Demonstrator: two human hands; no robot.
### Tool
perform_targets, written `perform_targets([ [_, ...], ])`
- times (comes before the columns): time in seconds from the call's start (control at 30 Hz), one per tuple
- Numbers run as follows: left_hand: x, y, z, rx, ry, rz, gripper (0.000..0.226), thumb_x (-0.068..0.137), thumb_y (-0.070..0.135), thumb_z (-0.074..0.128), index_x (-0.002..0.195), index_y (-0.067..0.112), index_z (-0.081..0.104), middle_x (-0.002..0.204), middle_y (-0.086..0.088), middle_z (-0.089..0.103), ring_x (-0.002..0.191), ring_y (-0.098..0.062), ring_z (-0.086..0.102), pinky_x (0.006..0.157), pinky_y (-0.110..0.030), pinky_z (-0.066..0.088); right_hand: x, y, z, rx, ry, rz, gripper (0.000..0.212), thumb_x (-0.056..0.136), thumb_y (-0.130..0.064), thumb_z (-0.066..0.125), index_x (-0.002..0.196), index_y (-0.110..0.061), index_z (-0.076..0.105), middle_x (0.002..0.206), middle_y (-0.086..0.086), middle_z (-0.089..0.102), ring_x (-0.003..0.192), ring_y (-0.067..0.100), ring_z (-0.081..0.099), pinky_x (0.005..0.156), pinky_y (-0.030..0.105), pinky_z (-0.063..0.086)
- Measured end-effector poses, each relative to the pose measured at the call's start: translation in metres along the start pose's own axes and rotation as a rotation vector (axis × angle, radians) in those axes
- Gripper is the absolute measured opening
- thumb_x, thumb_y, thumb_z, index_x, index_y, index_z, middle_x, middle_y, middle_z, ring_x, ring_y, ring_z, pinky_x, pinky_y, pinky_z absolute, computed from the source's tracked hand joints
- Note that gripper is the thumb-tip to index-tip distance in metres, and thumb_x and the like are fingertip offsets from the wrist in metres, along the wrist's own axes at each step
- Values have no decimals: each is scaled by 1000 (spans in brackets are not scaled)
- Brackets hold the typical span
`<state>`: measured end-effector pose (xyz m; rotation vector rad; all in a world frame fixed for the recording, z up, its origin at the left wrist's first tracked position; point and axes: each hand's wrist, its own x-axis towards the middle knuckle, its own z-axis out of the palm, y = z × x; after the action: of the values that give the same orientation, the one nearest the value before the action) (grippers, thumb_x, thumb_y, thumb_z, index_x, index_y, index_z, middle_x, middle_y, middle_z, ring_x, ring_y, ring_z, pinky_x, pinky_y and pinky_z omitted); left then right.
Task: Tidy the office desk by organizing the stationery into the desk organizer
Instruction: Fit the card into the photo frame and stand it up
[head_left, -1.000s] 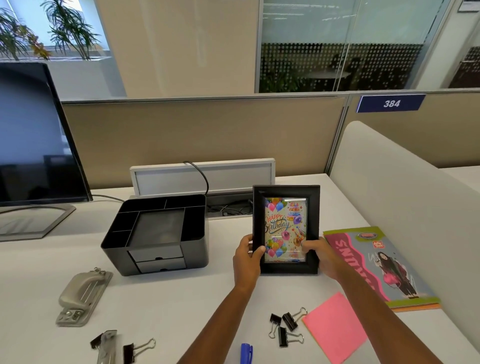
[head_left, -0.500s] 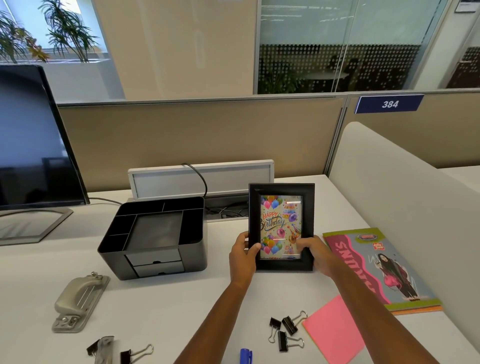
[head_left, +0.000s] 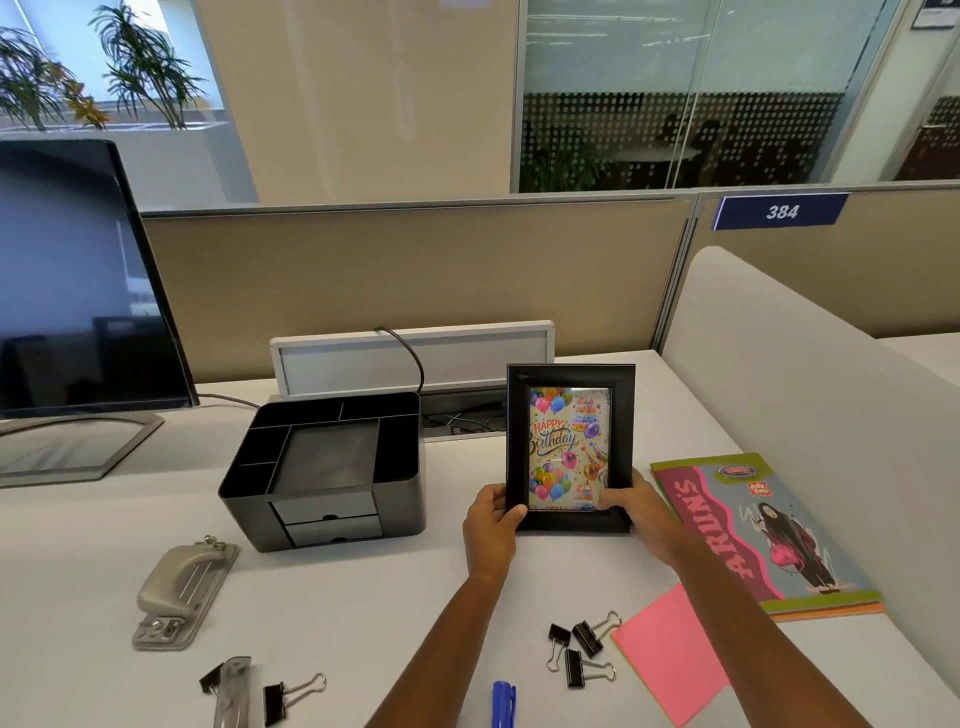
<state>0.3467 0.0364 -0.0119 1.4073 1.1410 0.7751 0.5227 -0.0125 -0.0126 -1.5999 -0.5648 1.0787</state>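
My left hand (head_left: 491, 525) and right hand (head_left: 641, 512) pinch the picture frame (head_left: 569, 447) by its lower corners — stiff, likely light (glass front, probably fragile).

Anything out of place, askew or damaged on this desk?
Nothing looks damaged or spilled. Binder clips, a blue pen and a hole punch lie loose on the desk, none in the desk organizer. The left hand and right hand hold a picture frame upright.

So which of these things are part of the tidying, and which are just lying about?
Part of the job: organizer, binder clips, pen, pink paper, hole punch.
Just there: monitor, book, cable, photo frame gripped by left hand and right hand.
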Motion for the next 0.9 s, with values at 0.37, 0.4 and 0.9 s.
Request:
perform_targets([
  [0.37,-24,-11,-20,26,-9,21,41,87,-8,52,127,-2,45,127,-19,55,117,-30,54,100,-32,44,-36,14,8,-83,112,-41,82,76,5,66,142,-11,20,142,14,40,125,29,43,106,42,36],
  [0.4,-27,-12,-22,33,-16,21,42,86,-10,52,127,-2,45,127,-19,55,117,-29,53,98,-29,43,-40,15,9,-87,121,-40,86,76,4,66,144,-13,16,146,13,33,131,29,37,110,42,31],
  [0.9,-83,-32,-73,776,-128,253,43,100,27,35,142,21,30,151,6,30,137,-7,30,111,-18,20,-128,43,32,-697,243,-172,62,89,-10,52,142,-8,21,150,10,26,138,22,25,112,33,25],
])
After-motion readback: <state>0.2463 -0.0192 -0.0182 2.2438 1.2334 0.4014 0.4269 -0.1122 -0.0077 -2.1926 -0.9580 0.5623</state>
